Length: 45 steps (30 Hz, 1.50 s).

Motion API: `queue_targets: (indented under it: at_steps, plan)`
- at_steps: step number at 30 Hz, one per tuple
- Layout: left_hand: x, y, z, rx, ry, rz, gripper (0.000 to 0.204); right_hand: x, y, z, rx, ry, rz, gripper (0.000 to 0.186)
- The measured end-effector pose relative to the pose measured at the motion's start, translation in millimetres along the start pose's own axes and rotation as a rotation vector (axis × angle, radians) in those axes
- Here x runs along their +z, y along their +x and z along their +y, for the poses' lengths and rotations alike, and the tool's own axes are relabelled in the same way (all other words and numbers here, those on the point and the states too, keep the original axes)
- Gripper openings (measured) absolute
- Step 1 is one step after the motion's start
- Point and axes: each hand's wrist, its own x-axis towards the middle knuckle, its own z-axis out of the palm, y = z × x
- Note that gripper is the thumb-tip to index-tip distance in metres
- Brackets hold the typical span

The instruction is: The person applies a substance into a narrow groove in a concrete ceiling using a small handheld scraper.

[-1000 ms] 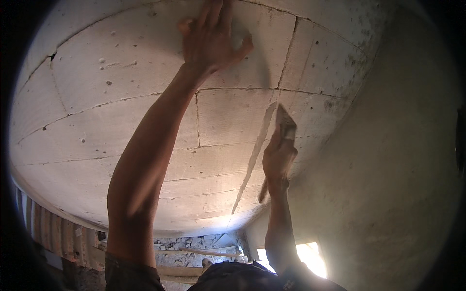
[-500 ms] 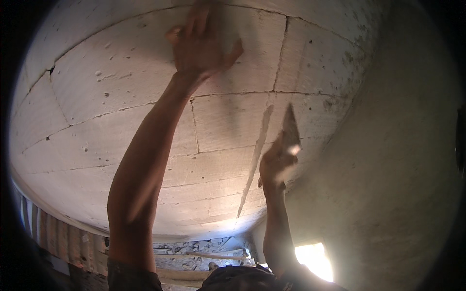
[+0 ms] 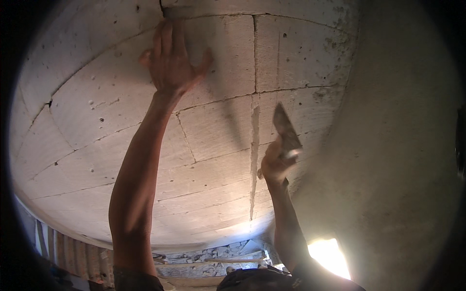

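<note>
A pale block wall [image 3: 97, 157] is crossed by thin joints and met at the right by a plain grey wall [image 3: 393, 169]. On the blocks a dark strip [image 3: 254, 145] is seen, its long axis almost upright. The left hand [image 3: 172, 68] is raised high, left of the strip, with fingers spread wide; whether the surface is touched cannot be told. The right hand [image 3: 275, 163] is placed nearer the strip, just to its right, its fingers wrapped around a flat-bladed tool [image 3: 286, 128]. The blade is pointed upward, tip leaned left; the 2 axes are not quite parallel.
</note>
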Motion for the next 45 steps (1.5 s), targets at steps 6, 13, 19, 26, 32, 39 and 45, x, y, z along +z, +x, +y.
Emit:
queue_targets:
  at_steps: [6,13,19,26,32,39,45]
  plan:
    - [10,-6,-15,0.074,-0.022,0.110,0.083,-11,12,-29,0.251,0.191,-0.220,0.030]
    - [-2,-2,5,-0.001,0.097,-0.017,0.086,6,18,-4,0.036,0.200,-0.124,0.024]
    - [3,-8,-5,-0.016,0.022,-0.056,0.095,-24,12,-31,-0.049,0.259,0.046,0.033]
    - [8,-6,-3,0.029,0.019,-0.014,0.088,0,24,-4,0.236,0.213,-0.361,0.036]
    - [-1,-4,1,0.024,0.131,-0.036,0.088,-7,7,-4,-0.147,0.375,0.067,0.034]
    - [3,-7,0,0.031,0.119,-0.039,0.086,-4,25,-6,0.111,0.392,-0.137,0.017]
    - [2,-1,4,0.043,0.012,0.019,0.083,15,0,21,0.022,0.515,0.198,0.017]
